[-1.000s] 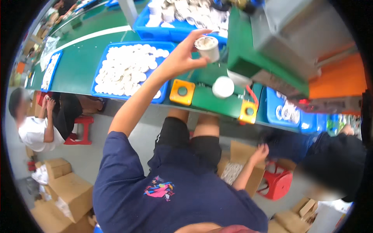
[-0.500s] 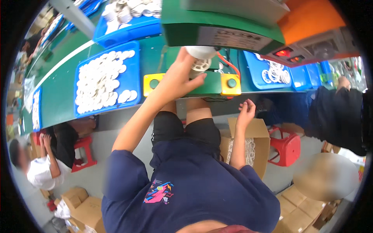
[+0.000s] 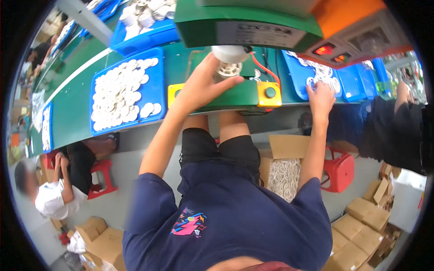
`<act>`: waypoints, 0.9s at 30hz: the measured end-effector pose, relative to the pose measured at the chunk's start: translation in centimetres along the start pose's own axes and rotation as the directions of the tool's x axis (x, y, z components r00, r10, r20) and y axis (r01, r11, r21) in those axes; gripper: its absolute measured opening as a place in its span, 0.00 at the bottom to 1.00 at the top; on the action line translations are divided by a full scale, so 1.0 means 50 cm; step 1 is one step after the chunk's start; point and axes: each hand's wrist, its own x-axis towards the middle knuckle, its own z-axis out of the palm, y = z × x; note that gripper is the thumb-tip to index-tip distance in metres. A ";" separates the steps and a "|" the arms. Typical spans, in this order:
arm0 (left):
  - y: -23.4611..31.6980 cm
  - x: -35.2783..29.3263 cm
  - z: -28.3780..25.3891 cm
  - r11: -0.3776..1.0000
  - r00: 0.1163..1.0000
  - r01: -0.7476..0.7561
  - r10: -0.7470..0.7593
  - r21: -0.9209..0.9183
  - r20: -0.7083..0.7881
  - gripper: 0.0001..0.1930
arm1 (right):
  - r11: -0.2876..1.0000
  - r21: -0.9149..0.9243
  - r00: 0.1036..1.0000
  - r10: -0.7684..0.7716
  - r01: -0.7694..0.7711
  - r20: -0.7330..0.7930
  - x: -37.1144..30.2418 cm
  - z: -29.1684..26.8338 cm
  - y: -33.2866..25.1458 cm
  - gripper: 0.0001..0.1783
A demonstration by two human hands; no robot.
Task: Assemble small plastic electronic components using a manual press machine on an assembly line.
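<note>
My left hand is at the machine, thumb stretched out and apart from the fingers. Between them is a cream spoked round part, directly below a white round press head; the fingertips are partly hidden, and no firm grip shows. At the right, my right hand reaches over the near edge of a blue tray. Its fingers are bent and apart, touching or just above white plastic rings in the tray. I see no ring lifted.
Yellow boxes with green push buttons flank the fixture. A blue tray of white discs lies left. An orange control box with red lights overhangs the right. Below stands a carton of rings beside a red stool. Other people sit at both sides.
My right hand has moved up and right, from above the carton to the rings in the right tray. My left hand stays at the spoked part, shifted slightly. The view has tilted a little.
</note>
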 end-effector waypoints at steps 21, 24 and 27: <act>0.000 -0.089 0.023 0.885 0.752 0.182 -0.406 -0.429 -0.518 0.07 | 0.807 0.549 0.965 -0.092 0.217 -0.245 0.013 0.083 -0.038 0.14; 0.023 -0.106 0.014 0.885 0.671 0.297 -0.460 -0.358 -0.582 0.08 | 0.786 0.586 0.974 -0.088 0.196 -0.208 0.013 0.065 -0.029 0.15; -0.006 -0.118 -0.008 0.923 0.778 0.374 -0.262 0.086 -0.570 0.08 | 0.756 0.629 0.975 -0.051 0.180 -0.218 0.007 0.078 -0.024 0.16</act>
